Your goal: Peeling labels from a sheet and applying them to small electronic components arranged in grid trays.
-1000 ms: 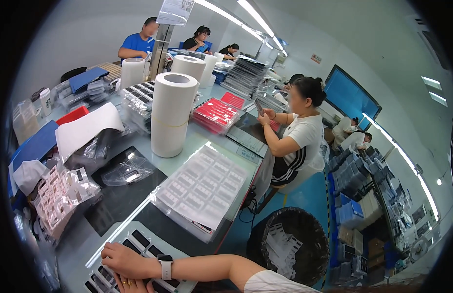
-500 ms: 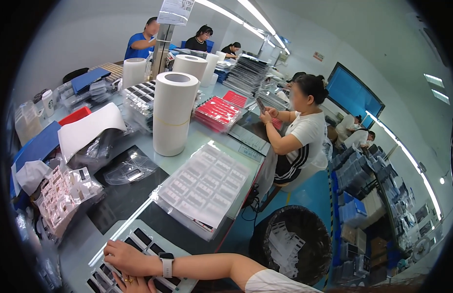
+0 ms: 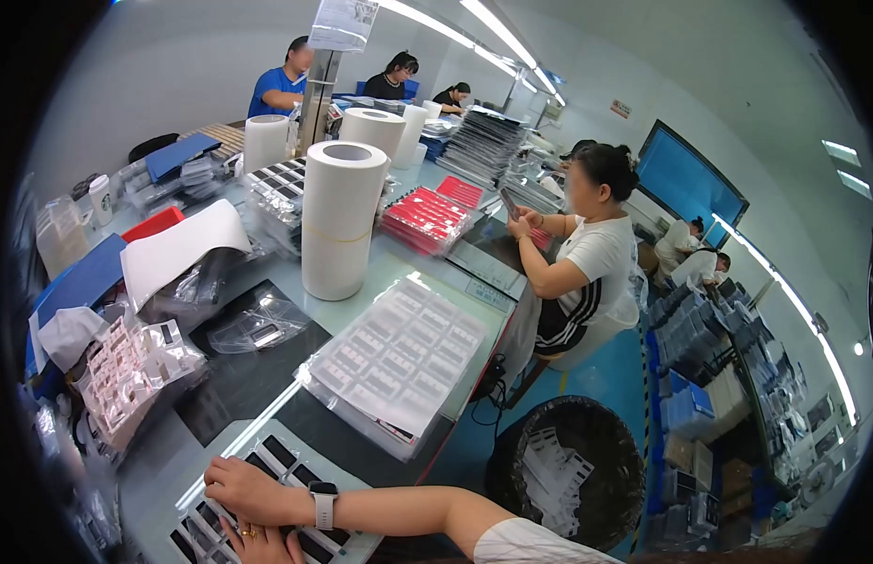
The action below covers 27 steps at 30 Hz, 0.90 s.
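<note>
A pale sheet with rows of black rectangular pieces (image 3: 279, 451) lies on the table at the lower left, under both hands. My right hand (image 3: 248, 491), wearing a watch with a white band (image 3: 323, 508), reaches across from the right. Its fingers are bent down over the sheet, and their tips and anything pinched in them are hidden. Just below it, at the picture's lower edge, is my left hand (image 3: 262, 543) with a ring. Its fingers stretch out over the pieces, partly covered by the right hand.
A stack of printed sheets in clear film (image 3: 399, 352) lies ahead, with a tall white roll (image 3: 342, 226) behind. Pink-white pieces (image 3: 126, 376) heap up at left. On the floor at right stands a black-lined bin (image 3: 587, 423). Nearby, a co-worker (image 3: 587, 254) sits holding a phone.
The whole view has shifted slightly, so things sit a little further right. Both hands stay over the sheet with almost the same pose.
</note>
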Available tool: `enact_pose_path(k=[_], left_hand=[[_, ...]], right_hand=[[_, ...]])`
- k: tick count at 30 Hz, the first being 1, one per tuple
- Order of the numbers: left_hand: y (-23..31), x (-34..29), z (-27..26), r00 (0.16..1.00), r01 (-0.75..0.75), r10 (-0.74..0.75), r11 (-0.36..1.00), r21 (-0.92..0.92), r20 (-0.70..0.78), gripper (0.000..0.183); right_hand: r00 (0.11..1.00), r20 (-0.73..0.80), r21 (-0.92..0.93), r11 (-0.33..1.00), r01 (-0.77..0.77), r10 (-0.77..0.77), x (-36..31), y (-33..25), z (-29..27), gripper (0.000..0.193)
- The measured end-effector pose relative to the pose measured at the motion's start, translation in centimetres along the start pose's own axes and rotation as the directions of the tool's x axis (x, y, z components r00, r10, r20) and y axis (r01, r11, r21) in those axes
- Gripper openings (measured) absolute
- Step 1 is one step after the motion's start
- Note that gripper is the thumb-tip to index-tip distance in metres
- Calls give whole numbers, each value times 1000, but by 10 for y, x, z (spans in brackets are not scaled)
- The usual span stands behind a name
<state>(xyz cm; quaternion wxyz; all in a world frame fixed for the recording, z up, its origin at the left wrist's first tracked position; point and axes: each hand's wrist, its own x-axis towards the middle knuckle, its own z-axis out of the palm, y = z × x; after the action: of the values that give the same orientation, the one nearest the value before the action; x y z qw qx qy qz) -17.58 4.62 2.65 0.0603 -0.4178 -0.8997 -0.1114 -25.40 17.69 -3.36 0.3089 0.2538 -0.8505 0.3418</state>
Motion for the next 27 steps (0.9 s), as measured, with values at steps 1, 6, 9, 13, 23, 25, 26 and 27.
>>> enact_pose_path(k=[1,6,9,13,23,25,26,27], left_hand=[[0,-1,0,998,5,-11,996,-85,-67,42],[2,1,1,998,20,-24,996,-83,-53,44],[-26,-2,26,960,-116,213,893,436,-182,45],[-29,-4,32,889,-128,433,545,829,-148,46],[5,3,-7,999,46,-46,997,61,-8,51],[4,0,5,995,96,-96,995,-5,23,55],[3,-2,11,992,121,-120,992,-37,40,58],[2,-3,17,988,146,-142,987,-68,56,62]], right_hand=[[1000,-8,-1,1000,7,-7,0,0,2,6],[1000,-20,-12,1000,16,-17,0,3,-1,6],[1000,-15,-10,1000,19,-20,2,0,0,6],[1000,-11,-19,999,27,-27,1,1,0,6],[998,58,-14,1000,-6,7,2,-2,-9,15],[997,82,0,1000,-14,14,5,-5,-15,16],[996,87,6,1000,-12,11,6,-5,-16,18],[995,99,16,1000,-15,14,7,-6,-17,19]])
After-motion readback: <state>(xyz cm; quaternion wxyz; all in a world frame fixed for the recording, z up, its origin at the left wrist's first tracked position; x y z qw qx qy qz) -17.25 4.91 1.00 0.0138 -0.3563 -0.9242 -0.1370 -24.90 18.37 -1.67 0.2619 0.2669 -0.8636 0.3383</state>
